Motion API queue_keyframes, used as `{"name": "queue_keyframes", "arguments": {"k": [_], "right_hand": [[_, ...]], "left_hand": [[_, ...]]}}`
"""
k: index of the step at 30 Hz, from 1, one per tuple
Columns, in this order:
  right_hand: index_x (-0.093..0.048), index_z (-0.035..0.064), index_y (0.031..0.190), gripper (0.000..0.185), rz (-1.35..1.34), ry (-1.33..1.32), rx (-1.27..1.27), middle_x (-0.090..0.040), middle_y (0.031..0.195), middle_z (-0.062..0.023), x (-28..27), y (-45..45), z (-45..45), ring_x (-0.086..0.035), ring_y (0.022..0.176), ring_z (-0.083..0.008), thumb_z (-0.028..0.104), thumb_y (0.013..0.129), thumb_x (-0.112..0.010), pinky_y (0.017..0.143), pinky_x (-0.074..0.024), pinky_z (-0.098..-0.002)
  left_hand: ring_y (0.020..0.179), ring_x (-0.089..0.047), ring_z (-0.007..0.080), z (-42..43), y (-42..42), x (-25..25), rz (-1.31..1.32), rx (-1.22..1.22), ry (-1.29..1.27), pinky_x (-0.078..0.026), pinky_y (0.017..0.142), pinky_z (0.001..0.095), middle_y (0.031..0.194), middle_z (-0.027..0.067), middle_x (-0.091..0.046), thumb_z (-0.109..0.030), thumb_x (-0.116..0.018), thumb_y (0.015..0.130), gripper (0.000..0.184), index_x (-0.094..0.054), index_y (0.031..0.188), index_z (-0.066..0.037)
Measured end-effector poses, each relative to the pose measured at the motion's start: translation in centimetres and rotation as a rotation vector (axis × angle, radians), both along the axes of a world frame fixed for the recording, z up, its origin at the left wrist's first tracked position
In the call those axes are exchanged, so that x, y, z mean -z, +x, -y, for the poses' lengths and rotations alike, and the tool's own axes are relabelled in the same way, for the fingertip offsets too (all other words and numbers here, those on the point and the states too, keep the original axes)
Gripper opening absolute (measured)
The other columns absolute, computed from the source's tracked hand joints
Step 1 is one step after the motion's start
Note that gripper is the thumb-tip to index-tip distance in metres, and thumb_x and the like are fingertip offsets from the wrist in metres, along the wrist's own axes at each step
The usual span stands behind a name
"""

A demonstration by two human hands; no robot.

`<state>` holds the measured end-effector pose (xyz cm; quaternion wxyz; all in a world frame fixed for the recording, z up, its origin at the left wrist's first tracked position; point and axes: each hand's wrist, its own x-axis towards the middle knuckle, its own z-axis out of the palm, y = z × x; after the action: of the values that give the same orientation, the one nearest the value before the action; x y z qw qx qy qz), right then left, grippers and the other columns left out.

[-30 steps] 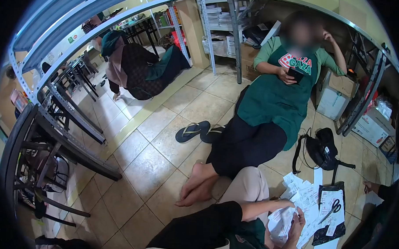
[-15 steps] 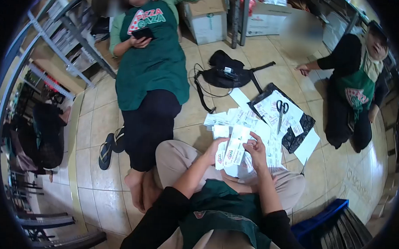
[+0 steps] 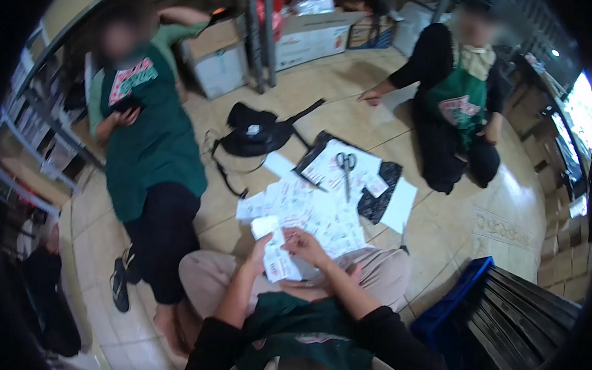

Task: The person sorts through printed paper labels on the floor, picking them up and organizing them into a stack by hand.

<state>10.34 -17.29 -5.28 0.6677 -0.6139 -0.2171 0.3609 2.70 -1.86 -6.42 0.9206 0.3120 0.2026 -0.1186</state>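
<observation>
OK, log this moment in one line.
left hand: holding printed slips | right hand: beside slips | scissors: on printed sheet | black bag: on floor

The paper slips (image 3: 318, 215) carry print too blurred to read.

Floor tiles (image 3: 438, 219): smooth, glossy | slips (image 3: 311, 208): matt paper | apron (image 3: 151, 137): cloth | crate (image 3: 454, 298): plastic-looking

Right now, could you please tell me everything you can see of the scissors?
The scissors are closed or nearly so, with black loop handles and long greyish blades, apparently metal. They lie flat on a white printed sheet over a black plastic-looking bag, handles away from the wearer, blades pointing back. No hand touches them.
</observation>
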Motion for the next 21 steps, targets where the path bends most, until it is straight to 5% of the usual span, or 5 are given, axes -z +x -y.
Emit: {"name": "queue_keyframes", "arguments": {"k": [8,11,14,18,21], "right_hand": [[-0.056,0.0054,0.111,0.036,-0.022,-0.203,-0.224,-0.059,0.063,-0.0037,-0.2,2.1,2.0,-0.057,0.058,-0.0119,0.014,0.079,-0.069,0.056,-0.0461,-0.0260],[-0.053,0.0051,0.114,0.063,0.650,-0.709,-0.086,-0.063,0.086,-0.0155,0.9,3.1,2.0,-0.062,0.080,-0.0309,0.044,0.068,-0.072,0.068,-0.0492,-0.0412],[-0.037,0.0034,0.128,0.093,0.859,-0.957,-0.272,-0.039,0.130,-0.0187,4.4,3.6,1.6,-0.038,0.120,-0.0358,0.046,0.057,-0.079,0.092,-0.0399,-0.0474],[-0.040,0.0048,0.123,0.095,0.994,-1.134,-0.221,-0.046,0.123,-0.0156,11.3,4.5,0.7,-0.042,0.117,-0.0348,0.036,0.046,-0.086,0.090,-0.0436,-0.0443],[-0.044,0.0054,0.114,0.085,0.913,-1.099,-0.191,-0.052,0.113,-0.0161,5.7,3.3,0.2,-0.051,0.106,-0.0329,0.029,0.045,-0.087,0.084,-0.0463,-0.0429]], "left_hand": [[0.103,-0.051,0.0297,-1.4,0.3,-0.2,0.005,-0.334,-0.104,-0.041,0.091,0.0459,0.118,0.0150,-0.051,-0.035,-0.043,0.089,0.048,-0.039,0.127,-0.006],[0.094,-0.054,0.0274,-1.7,0.1,-1.8,-0.074,-0.446,-0.198,-0.043,0.089,0.0436,0.102,0.0121,-0.055,-0.042,-0.045,0.087,0.048,-0.048,0.120,-0.007],[0.069,-0.059,0.0270,-1.6,0.0,-1.9,0.052,-0.382,-0.160,-0.050,0.068,0.0416,0.076,0.0108,-0.059,-0.042,-0.052,0.085,0.041,-0.057,0.100,-0.005],[0.069,-0.057,0.0202,-1.4,0.0,0.1,0.166,-0.304,-0.299,-0.049,0.068,0.0355,0.078,0.0072,-0.058,-0.043,-0.055,0.084,0.037,-0.058,0.096,-0.008],[0.069,-0.056,0.0172,-1.0,0.0,-0.4,0.002,-0.396,-0.215,-0.048,0.064,0.0305,0.083,0.0055,-0.058,-0.046,-0.058,0.083,0.038,-0.057,0.097,-0.010]]}}
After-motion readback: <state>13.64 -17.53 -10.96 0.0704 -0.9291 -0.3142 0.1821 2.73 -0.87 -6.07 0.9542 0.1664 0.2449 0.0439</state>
